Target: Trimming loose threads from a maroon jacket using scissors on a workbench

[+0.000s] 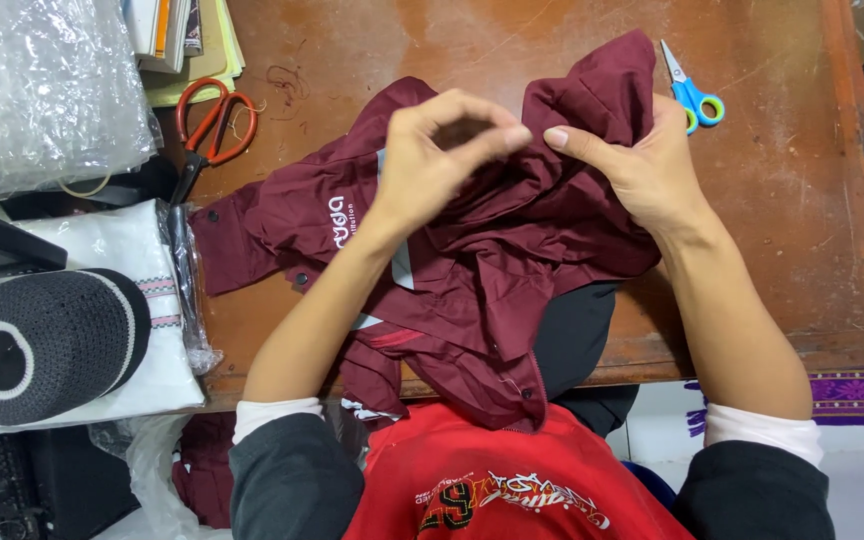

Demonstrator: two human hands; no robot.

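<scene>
Between the 2 hands, a bunched maroon shirt (512,240) lay on the brown worktop (782,230), its lower part spilling over the near edge toward the person's lap. The left hand (427,160) was closed in a pinch, thumb and forefinger nipping a fold of the cloth. The right hand (642,165) gripped the raised part of the shirt, its thumb pressed toward the left fingertips, so that the 2 nearly touched.

Beyond the right hand, small blue scissors (692,95) rested on the bare wood. Beyond the left hand lay larger orange-handled scissors (210,125), with loose threads near them. Further left sat a black knitted cap (47,345) on a folded white cloth (137,250), which was sheathed in a clear plastic bag (184,290). A crumpled heap of clear plastic (42,85) sat beyond that; what it held could not be told.

Judging from the loose bunching, the pinched fold could slip free, and the overhanging part might drag the shirt off the worktop.
</scene>
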